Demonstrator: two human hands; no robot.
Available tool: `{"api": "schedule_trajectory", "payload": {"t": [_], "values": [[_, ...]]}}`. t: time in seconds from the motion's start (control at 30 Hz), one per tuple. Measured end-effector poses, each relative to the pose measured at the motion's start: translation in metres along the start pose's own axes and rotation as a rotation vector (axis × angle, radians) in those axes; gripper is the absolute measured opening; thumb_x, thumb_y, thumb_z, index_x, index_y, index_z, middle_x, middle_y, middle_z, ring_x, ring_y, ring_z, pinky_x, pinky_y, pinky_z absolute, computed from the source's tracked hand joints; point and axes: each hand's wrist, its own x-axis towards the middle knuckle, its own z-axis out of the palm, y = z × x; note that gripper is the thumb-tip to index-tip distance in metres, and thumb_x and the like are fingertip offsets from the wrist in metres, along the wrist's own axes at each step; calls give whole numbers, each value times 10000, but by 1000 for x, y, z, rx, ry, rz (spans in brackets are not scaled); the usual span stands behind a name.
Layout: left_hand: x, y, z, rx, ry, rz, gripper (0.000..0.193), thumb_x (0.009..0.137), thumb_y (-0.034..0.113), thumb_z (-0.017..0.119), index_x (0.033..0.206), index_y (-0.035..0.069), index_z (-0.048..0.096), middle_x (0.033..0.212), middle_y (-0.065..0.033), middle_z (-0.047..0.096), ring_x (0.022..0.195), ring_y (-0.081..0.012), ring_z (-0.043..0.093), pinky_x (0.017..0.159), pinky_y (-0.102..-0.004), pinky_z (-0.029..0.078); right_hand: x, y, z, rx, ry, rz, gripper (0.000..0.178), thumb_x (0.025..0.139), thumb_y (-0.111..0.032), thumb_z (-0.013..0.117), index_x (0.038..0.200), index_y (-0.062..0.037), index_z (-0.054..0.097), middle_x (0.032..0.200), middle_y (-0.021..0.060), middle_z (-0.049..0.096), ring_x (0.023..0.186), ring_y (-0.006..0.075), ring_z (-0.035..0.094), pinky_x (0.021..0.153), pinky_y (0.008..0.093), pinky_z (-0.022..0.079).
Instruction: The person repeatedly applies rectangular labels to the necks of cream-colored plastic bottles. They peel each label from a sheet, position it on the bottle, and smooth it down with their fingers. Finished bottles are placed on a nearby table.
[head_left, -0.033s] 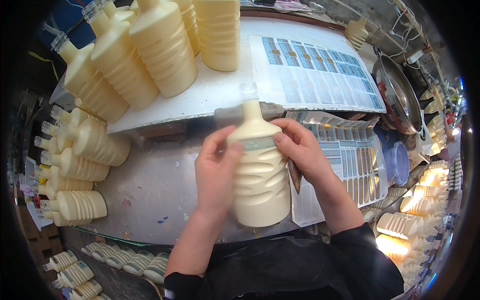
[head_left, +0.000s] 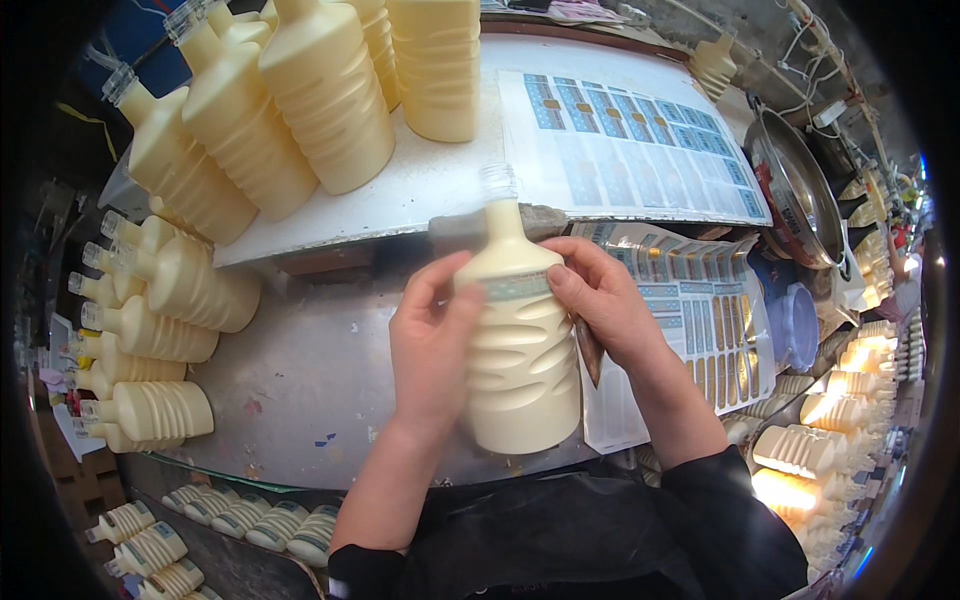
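Note:
A cream bottle (head_left: pixel 524 390) with ridged sides and a clear threaded neck is held in front of me, neck pointing away. A pale blue-green patterned strip (head_left: pixel 515 286) lies across its shoulder. My left hand (head_left: pixel 432 335) grips the bottle's left side, its thumb smeared by motion at the strip's left end. On the other side, my right hand (head_left: pixel 605 300) holds the bottle with the thumb pressed at the strip's right end. A brown pointed blade-like tool (head_left: pixel 589 352) sticks out below the right palm; its other end is hidden.
Several cream bottles (head_left: pixel 325 100) stand on a white raised shelf (head_left: pixel 400 195); more lie at the left. Label sheets rest on the shelf (head_left: pixel 630 140) and beside my right arm (head_left: pixel 690 320). A metal pan (head_left: pixel 800 180) and purple container (head_left: pixel 795 325) stand right. Rows of bottles (head_left: pixel 800 455) line the lower right.

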Motion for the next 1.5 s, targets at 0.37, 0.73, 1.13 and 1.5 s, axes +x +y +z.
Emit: {"api": "schedule_trajectory", "payload": {"t": [0.37, 0.73, 1.13, 1.5], "values": [[-24, 6, 0, 26, -79, -82, 591, 991, 52, 594, 1531, 2, 361, 1434, -158, 515, 1277, -221, 546, 1092, -361, 452, -12, -6, -9, 17, 12, 83, 431, 1102, -245, 473, 1434, 26, 514, 826, -37, 534, 519, 5, 434, 466, 161, 346], [-15, 9, 5, 127, -19, -24, 512, 971, 113, 686, 1413, 6, 453, 1301, -138, 579, 1166, -197, 599, 1000, -340, 506, -9, -8, -5, -60, 4, 3, 425, 1058, -261, 566, 1382, 14, 561, 902, -36, 592, 679, 13, 493, 608, 176, 410], [-9, 3, 8, 15, 18, -23, 358, 1007, 152, 673, 1297, 8, 519, 1190, -97, 591, 1068, -136, 570, 958, -296, 500, 0, 6, 0, -212, 119, -68, 428, 918, -290, 742, 1226, -2, 668, 794, -32, 567, 727, 44, 496, 660, 222, 422], [-21, -9, 1, 197, -42, 61, 720, 943, 218, 745, 1496, -2, 339, 1376, -191, 538, 1226, -261, 584, 1028, -384, 494, -8, -3, -7, -1, 20, 20, 422, 1077, -294, 541, 1344, 34, 557, 876, -7, 622, 674, 21, 527, 592, 166, 414]]}}
